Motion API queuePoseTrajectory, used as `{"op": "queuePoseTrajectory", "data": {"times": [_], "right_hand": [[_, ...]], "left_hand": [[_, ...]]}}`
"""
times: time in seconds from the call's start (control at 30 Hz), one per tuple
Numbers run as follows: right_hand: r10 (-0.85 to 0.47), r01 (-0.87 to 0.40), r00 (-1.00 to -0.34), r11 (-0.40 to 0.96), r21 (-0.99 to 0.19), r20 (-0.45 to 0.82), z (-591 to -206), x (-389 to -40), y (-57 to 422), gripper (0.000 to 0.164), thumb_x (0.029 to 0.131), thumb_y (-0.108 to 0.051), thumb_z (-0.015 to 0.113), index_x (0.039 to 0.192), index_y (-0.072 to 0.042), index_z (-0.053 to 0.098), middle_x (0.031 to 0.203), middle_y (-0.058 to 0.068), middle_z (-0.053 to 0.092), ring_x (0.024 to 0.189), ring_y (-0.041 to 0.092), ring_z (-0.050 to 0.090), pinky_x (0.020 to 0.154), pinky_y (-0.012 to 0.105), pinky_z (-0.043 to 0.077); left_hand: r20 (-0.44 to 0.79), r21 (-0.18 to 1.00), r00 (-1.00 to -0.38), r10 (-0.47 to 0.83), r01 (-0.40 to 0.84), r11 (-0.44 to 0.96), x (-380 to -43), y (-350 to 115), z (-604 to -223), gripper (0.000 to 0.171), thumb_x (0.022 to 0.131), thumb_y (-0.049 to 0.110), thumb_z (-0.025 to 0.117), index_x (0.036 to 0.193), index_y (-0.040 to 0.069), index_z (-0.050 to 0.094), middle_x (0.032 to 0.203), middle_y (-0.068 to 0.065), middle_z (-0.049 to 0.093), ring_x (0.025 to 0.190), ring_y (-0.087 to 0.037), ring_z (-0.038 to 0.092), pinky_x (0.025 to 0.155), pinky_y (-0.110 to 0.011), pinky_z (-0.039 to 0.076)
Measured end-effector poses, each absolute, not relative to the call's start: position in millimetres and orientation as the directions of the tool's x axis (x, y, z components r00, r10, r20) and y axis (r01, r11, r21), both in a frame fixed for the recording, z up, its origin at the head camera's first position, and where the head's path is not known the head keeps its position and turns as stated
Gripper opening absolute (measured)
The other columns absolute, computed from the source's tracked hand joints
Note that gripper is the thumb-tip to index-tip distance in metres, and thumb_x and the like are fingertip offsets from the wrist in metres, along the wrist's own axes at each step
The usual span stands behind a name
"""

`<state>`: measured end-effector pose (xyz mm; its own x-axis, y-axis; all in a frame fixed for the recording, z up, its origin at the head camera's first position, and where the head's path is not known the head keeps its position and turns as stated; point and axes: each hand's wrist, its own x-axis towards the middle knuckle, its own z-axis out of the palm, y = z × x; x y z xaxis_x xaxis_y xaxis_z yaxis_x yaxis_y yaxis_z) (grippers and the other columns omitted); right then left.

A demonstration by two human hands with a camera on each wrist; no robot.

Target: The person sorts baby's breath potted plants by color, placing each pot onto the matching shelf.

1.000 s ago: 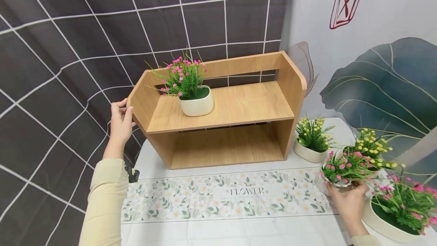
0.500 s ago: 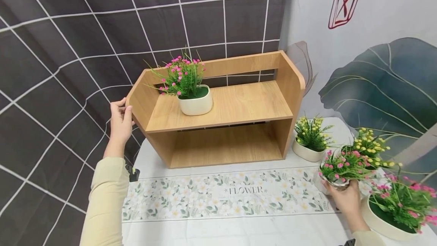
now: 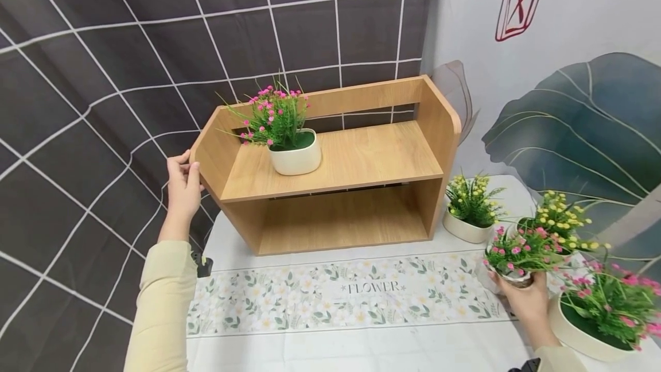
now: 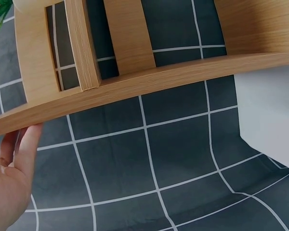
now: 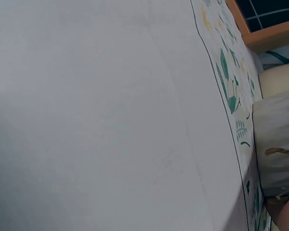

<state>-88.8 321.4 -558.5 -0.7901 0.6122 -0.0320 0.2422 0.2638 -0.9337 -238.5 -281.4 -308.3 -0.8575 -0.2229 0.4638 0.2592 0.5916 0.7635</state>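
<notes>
Head view, nearest first: the right hand [image 3: 528, 301] curls its thumb and fingers around the pot of a small pink-flowered plant [image 3: 523, 250], only partly closed because the pot fills the grip; whether the pot's base rests on the table [image 3: 377, 355] or is raised, I cannot tell. Right beside that hand, on its outer side, sits a cream oval pot [image 3: 588, 337] of pink flowers, and just beyond the fingers a yellow-flowered plant [image 3: 560, 220] overlaps the held one in view. Those crowded stems are the likeliest trouble: a sideways or hasty lift could snag them and drag or tip a neighbour, and a loose hold on the pot could let it tilt. Farther ahead of the right hand stands another yellow-flowered pot [image 3: 471, 208], near the wooden shelf [image 3: 341, 154]. The left hand [image 3: 184, 185], well apart from the held plant, has its fingers fairly extended, tips touching the shelf's side panel; a hard push there might shift the shelf. Inward from that hand, a white pot of pink flowers [image 3: 296, 157] stands upright on the upper board.
</notes>
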Motion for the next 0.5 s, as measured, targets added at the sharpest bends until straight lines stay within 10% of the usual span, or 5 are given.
{"op": "queuePoseTrajectory", "data": {"times": [0.23,0.5], "right_hand": [[0.535,0.166,-0.843,0.350,-0.922,0.051,-561,-84,324,0.096,0.077,-0.007,0.077,0.150,-0.036,0.020,0.146,-0.009,0.034,0.128,-0.004,0.032,0.099,0.004,0.025],[0.490,0.157,-0.870,0.386,-0.909,0.058,-566,-71,323,0.097,0.079,-0.008,0.076,0.151,-0.034,0.017,0.145,-0.011,0.032,0.125,-0.008,0.030,0.101,0.005,0.025]], "left_hand": [[0.475,0.762,-0.852,-0.220,0.274,0.588,-239,-280,-308,0.040,0.102,0.021,0.035,0.134,-0.002,0.029,0.119,-0.020,0.048,0.084,0.007,0.047,0.062,-0.010,0.041],[0.495,0.735,-0.841,-0.217,0.273,0.621,-242,-279,-307,0.038,0.102,0.019,0.036,0.134,-0.002,0.032,0.116,-0.023,0.051,0.075,0.008,0.045,0.060,-0.006,0.039]]}}
